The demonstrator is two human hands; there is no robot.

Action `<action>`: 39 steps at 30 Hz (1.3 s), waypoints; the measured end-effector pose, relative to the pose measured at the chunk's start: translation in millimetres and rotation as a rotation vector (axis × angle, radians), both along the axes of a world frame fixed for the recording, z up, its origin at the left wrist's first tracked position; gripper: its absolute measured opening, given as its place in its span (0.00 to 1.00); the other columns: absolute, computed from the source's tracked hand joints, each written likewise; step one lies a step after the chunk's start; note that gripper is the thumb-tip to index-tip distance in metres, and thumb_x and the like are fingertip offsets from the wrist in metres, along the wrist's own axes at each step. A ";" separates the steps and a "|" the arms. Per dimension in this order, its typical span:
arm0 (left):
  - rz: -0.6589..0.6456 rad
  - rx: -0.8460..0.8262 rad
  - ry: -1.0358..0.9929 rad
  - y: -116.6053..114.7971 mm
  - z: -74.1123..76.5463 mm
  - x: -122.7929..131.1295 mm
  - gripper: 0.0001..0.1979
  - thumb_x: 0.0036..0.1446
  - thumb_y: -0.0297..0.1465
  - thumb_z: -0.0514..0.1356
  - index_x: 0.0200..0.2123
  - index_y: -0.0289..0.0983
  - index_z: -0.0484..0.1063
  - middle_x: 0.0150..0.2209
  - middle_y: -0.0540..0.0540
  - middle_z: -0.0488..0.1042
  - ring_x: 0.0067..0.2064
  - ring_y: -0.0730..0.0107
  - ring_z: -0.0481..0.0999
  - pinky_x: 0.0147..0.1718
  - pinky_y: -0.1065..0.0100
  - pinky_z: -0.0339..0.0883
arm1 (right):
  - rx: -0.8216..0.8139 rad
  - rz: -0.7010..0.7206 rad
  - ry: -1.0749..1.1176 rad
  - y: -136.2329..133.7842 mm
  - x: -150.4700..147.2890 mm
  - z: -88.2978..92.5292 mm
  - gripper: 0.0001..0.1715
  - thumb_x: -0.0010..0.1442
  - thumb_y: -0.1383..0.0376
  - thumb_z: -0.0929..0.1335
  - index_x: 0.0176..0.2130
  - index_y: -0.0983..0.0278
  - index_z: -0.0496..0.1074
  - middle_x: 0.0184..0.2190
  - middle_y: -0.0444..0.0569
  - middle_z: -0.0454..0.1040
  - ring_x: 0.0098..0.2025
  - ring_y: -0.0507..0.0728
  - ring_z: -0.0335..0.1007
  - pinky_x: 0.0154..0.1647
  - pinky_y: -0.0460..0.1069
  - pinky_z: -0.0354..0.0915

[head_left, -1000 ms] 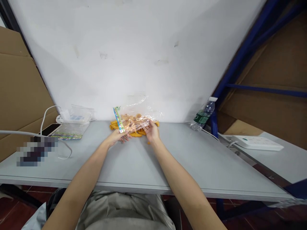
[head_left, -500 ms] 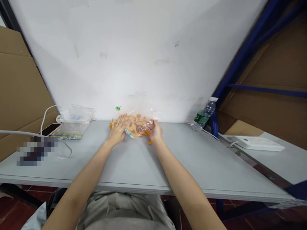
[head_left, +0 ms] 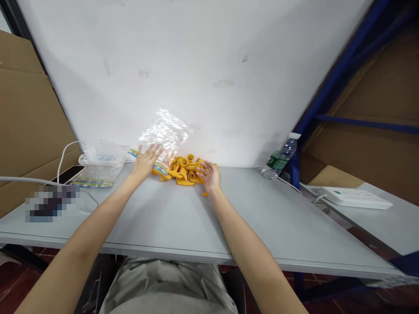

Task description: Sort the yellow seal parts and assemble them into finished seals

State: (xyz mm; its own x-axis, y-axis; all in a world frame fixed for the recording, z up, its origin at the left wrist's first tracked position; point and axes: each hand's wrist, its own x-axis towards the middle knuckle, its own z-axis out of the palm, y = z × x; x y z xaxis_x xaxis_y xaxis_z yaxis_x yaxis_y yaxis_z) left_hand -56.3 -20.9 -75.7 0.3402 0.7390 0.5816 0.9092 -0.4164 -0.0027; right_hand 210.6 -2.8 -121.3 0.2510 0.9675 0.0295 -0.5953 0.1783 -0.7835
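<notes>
The left hand (head_left: 144, 160), fingers spread, touched a crinkled clear plastic bag (head_left: 168, 131) that looked empty. Small yellow plastic pieces (head_left: 181, 169) lay heaped on the grey surface (head_left: 183, 218) beside it, under the right hand (head_left: 211, 176), whose fingers were loosely curled.

That clear bag (head_left: 166, 133) is shiny crinkly plastic, the yellow pieces (head_left: 183, 170) look like smooth glossy plastic, table (head_left: 183, 218) is matt grey.
</notes>
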 end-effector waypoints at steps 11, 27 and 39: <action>0.481 -0.182 0.149 -23.2 6.3 -153.7 0.36 0.52 0.19 0.44 0.65 0.36 0.60 0.68 0.40 0.56 0.71 0.58 0.50 0.66 0.41 0.22 | 0.112 -0.011 -0.413 -3.5 -15.9 -16.2 0.06 0.53 0.62 0.72 0.31 0.62 0.75 0.23 0.40 0.74 0.16 0.50 0.61 0.20 0.47 0.64; 0.731 -0.733 0.040 -18.7 -26.3 -175.8 0.34 0.56 0.49 0.55 0.60 0.33 0.67 0.68 0.35 0.55 0.68 0.33 0.48 0.59 0.32 0.46 | 0.100 0.005 -0.465 -3.3 -16.0 -19.5 0.03 0.56 0.64 0.70 0.31 0.61 0.74 0.22 0.39 0.74 0.16 0.51 0.61 0.19 0.46 0.58; 0.734 -0.483 0.140 -7.0 -54.1 -144.3 0.35 0.63 0.38 0.44 0.68 0.24 0.50 0.72 0.32 0.35 0.72 0.51 0.29 0.65 0.39 0.27 | 0.137 -0.024 -0.525 -1.8 -14.8 -21.7 0.06 0.54 0.61 0.69 0.34 0.61 0.71 0.22 0.39 0.72 0.18 0.51 0.61 0.21 0.46 0.60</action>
State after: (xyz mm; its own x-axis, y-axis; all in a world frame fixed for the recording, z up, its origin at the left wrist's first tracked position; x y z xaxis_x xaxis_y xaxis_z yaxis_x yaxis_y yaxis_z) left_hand -200.5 -27.9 -129.9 -0.2714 0.9524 0.1385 0.9518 0.2870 -0.1083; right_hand 195.9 -4.6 -143.0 0.1909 0.9401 0.2825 -0.1249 0.3088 -0.9429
